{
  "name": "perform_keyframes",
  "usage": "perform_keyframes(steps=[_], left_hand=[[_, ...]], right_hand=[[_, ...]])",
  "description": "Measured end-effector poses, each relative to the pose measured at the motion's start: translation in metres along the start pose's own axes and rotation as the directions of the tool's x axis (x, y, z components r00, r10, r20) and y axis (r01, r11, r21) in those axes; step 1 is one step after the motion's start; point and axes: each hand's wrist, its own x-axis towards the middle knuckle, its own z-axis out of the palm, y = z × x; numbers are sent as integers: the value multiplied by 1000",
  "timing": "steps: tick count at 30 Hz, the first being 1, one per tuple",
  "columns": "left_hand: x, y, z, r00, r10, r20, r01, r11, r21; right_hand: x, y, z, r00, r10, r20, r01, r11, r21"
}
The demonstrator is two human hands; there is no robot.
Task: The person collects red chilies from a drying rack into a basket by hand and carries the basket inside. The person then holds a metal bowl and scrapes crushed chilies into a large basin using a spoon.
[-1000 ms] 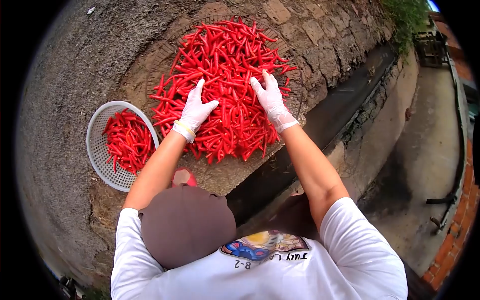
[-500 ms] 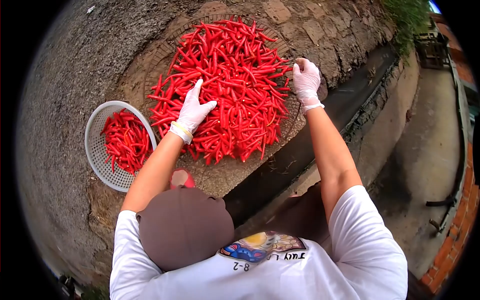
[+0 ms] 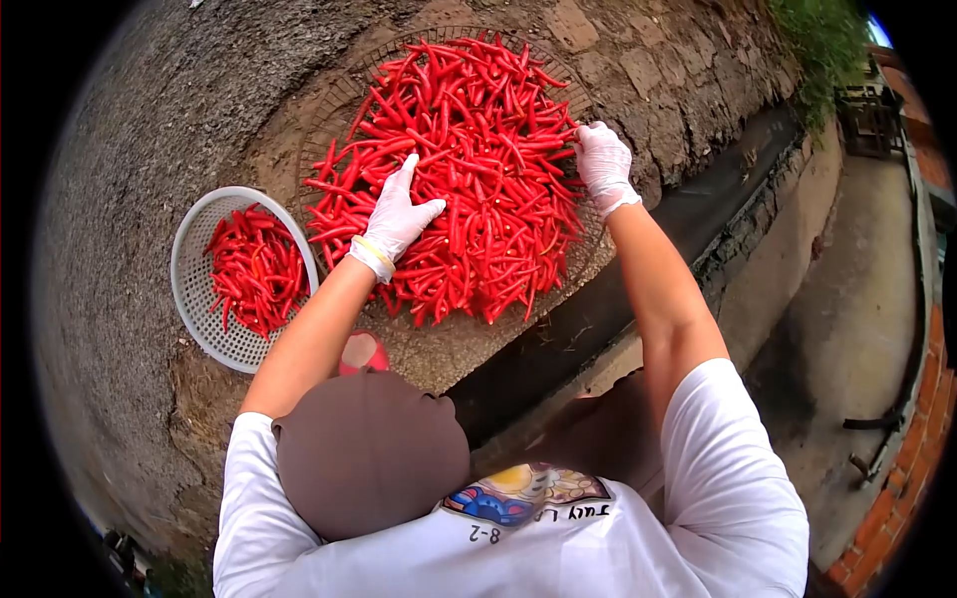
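A wide heap of red chili peppers point(image 3: 478, 189) lies on a round wire rack point(image 3: 334, 105) on the ground. My left hand point(image 3: 399, 214), in a thin white glove with a yellow band at the wrist, rests on the left side of the heap. Its thumb and forefinger are spread apart; the other fingers are partly hidden. At the heap's right edge is my right hand point(image 3: 604, 164), also gloved, with its fingers curled closed beside the pepper tips. What it pinches, if anything, is too small to make out.
To the left, a white perforated basket point(image 3: 184, 289) holds more red chilies and tilts toward me. A dark channel point(image 3: 538, 369) runs diagonally along the right of the rack. A red shoe tip point(image 3: 364, 352) shows below the heap. Rough stone paving point(image 3: 638, 70) lies beyond.
My right hand has moved slightly left, up against the heap's right edge, its fingers still curled. My left hand keeps its place on the chilies. The whole view has shifted a little.
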Motion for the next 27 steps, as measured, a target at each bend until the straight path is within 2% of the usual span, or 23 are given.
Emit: perform_keyframes(steps=[6, 12, 14, 16, 18, 19, 20, 22, 24, 27], left_hand=[[-3, 6, -3, 1000, -15, 4, 15, 1000, 24], [-1, -1, -1, 1000, 6, -3, -6, 999, 39], [-1, -2, 0, 1000, 5, -2, -5, 999, 47], [-2, 3, -2, 1000, -18, 6, 17, 998, 52], [-2, -1, -1, 1000, 10, 4, -10, 999, 50], [-2, -4, -1, 1000, 24, 5, -24, 998, 50], [-1, -6, 0, 1000, 24, 2, -25, 999, 46], [-1, -5, 0, 1000, 27, -4, -27, 999, 35], [-2, -3, -1, 1000, 15, 1, -15, 999, 36], [-2, -2, -1, 1000, 13, -2, -13, 999, 44]], right_hand=[[4, 7, 3, 991, -137, 0, 137, 988, -73], [-9, 4, -19, 949, -202, -243, 234, 966, 107], [-18, 5, -16, 945, -221, -242, 257, 958, 127], [-22, 5, -15, 949, -179, -258, 235, 951, 202], [-21, 8, -11, 960, 140, -242, -4, 873, 487], [-19, 11, -13, 950, 254, -180, -112, 819, 563], [-17, 15, -11, 942, 286, -174, -144, 817, 558], [-18, 21, -7, 959, 130, -252, -19, 917, 399], [-20, 19, -7, 993, 4, -116, 19, 980, 200], [-10, 12, -8, 983, -157, -95, 160, 987, 15]])
